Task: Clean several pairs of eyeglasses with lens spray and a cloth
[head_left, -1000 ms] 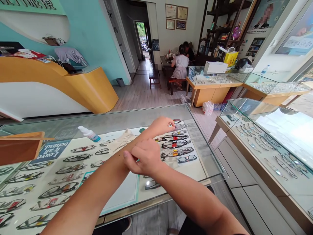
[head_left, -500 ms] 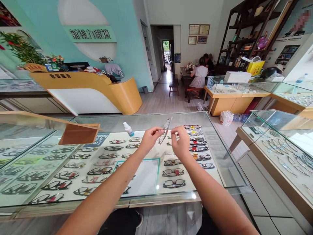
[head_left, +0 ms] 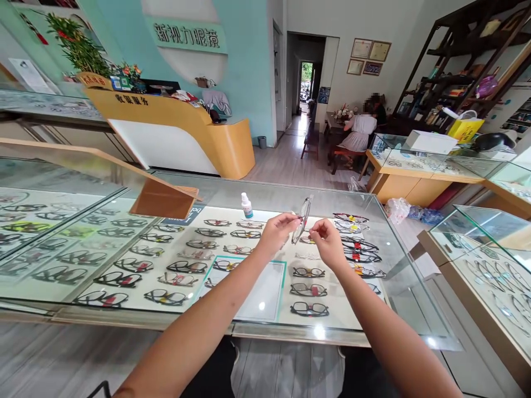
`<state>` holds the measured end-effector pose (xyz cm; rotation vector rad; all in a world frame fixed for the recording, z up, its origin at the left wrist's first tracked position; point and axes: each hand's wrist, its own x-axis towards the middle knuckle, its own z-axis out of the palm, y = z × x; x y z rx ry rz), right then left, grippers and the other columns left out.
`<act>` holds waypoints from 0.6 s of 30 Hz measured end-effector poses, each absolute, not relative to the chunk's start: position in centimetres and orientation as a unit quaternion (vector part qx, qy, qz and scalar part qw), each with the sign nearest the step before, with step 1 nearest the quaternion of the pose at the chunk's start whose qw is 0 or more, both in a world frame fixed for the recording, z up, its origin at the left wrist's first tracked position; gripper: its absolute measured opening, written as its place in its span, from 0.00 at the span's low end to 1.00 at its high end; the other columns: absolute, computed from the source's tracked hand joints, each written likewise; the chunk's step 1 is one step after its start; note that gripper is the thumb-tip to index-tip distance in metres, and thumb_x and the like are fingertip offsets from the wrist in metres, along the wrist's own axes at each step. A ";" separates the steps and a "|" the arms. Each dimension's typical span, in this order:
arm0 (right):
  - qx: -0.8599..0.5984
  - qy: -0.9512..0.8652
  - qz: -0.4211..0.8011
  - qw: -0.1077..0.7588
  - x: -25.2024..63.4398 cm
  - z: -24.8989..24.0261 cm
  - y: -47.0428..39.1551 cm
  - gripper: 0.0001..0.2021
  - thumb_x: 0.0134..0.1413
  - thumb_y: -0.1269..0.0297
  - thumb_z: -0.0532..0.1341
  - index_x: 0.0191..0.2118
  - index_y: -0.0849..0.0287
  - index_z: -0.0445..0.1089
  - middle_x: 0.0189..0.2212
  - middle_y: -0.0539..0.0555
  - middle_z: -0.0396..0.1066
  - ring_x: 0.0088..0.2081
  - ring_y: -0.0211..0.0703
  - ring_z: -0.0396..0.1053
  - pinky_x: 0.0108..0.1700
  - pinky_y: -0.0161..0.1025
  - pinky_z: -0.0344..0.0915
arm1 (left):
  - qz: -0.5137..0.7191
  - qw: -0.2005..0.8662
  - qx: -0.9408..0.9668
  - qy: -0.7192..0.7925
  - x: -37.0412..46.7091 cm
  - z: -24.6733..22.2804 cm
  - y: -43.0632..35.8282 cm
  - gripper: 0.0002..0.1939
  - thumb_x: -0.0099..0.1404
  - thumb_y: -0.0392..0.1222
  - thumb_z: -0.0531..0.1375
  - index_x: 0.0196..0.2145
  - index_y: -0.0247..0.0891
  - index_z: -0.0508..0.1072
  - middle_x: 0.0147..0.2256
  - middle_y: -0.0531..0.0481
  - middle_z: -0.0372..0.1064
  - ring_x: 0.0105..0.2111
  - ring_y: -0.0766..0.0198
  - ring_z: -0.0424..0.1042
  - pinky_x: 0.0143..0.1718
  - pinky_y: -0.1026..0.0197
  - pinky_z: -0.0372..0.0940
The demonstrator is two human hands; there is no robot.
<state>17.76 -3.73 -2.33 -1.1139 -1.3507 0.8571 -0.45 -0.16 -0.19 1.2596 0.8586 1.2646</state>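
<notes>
A pair of eyeglasses (head_left: 305, 221) is held up on edge above the glass display case (head_left: 265, 329). My left hand (head_left: 279, 232) pinches the glasses from the left side. On their right, my right hand (head_left: 327, 237) has its fingers closed at the glasses' edge; what lies between its fingertips is too small to make out. Under the glass lie rows of spectacle frames, among them a dark pair (head_left: 309, 308) near the front. A small white spray bottle (head_left: 246, 206) stands upright beyond my left hand.
A wooden stand (head_left: 166, 198) sits on the case at the left. Another glass case (head_left: 489, 276) is at the right. Farther back are a yellow counter (head_left: 232, 146), a seated person (head_left: 360, 130), and a case holding a white box (head_left: 431, 142).
The view has turned left and tilted down, so the scene sits differently in the picture. The glasses remain in my left hand, and my right hand is still beside them, its fingertips now lower.
</notes>
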 end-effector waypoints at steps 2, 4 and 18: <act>-0.461 -0.569 0.377 0.567 17.8 -2.4 -3.7 0.10 0.58 0.56 0.66 0.36 0.53 0.65 0.30 0.48 0.69 0.31 0.42 0.72 0.39 0.42 0.70 | 0.535 0.560 0.524 0.354 -0.5 -0.3 -0.1 0.23 0.53 0.60 0.78 0.35 0.39 0.83 0.40 0.45 0.80 0.43 0.57 0.76 0.51 0.54 0.69; -0.452 -0.562 0.390 0.573 17.8 -2.5 -3.7 0.12 0.59 0.55 0.67 0.35 0.52 0.63 0.28 0.46 0.68 0.29 0.40 0.69 0.37 0.41 0.68 | 0.537 0.566 0.520 0.348 -0.4 -0.4 -0.1 0.22 0.54 0.59 0.78 0.34 0.39 0.83 0.38 0.46 0.79 0.42 0.58 0.75 0.51 0.55 0.69; -0.385 -0.503 0.480 0.607 18.0 -1.6 -4.0 0.18 0.51 0.57 0.75 0.44 0.51 0.69 0.34 0.48 0.75 0.34 0.40 0.70 0.40 0.40 0.69 | 0.487 0.582 0.554 0.343 -0.3 -1.6 0.4 0.22 0.55 0.58 0.77 0.37 0.39 0.83 0.40 0.46 0.80 0.45 0.55 0.76 0.53 0.53 0.68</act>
